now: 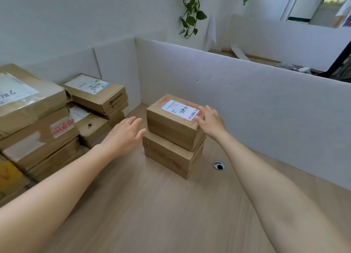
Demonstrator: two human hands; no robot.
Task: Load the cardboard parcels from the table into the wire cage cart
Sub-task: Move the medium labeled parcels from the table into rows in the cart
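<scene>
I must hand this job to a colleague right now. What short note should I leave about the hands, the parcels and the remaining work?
Left hand: open, beside the left side of the top parcel, not touching it.
Right hand: open, fingers at that parcel's top right edge; contact is unsure.
The top parcel sits on a lower parcel on the table; a pile of parcels stands at the left.
Done: cannot be judged, the wire cage cart is not in view.
Left: load these two parcels, then the pile.

2 stacked parcels (174,131) on table (152,205) before partition (247,100); parcel pile (57,119) left; cable hole (219,165) right
</scene>
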